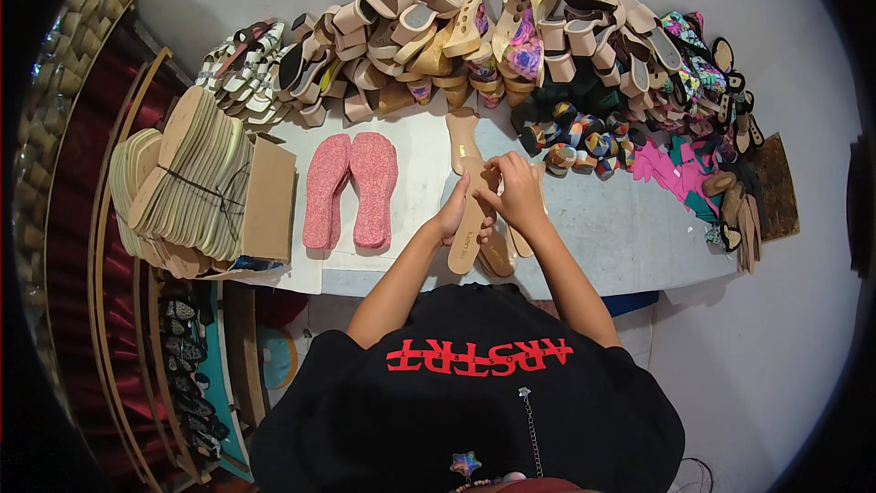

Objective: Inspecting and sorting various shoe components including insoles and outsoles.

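Observation:
A long tan insole (470, 224) with small printing near its heel end is held by my left hand (453, 212), whose thumb lies along it. My right hand (516, 192) is closed over the insole's right side, fingertips and thumb drawn together. Whatever is between those fingertips is too small or hidden to name. Beneath my hands, several more tan insoles (498, 260) lie overlapping on the table. Another tan insole (464, 139) reaches out beyond the held one. To the left rests a pair of thick pink speckled soles (372, 184), side by side.
Far left, tied stacks of pale sole sheets (193, 184) stand by a cardboard box (270, 199). Heaped sandals (401, 36) line the table's back edge. Multicoloured patterned heels (584, 141) and pink and green pieces (680, 169) lie to the right. A brown board (781, 187) leans beyond them.

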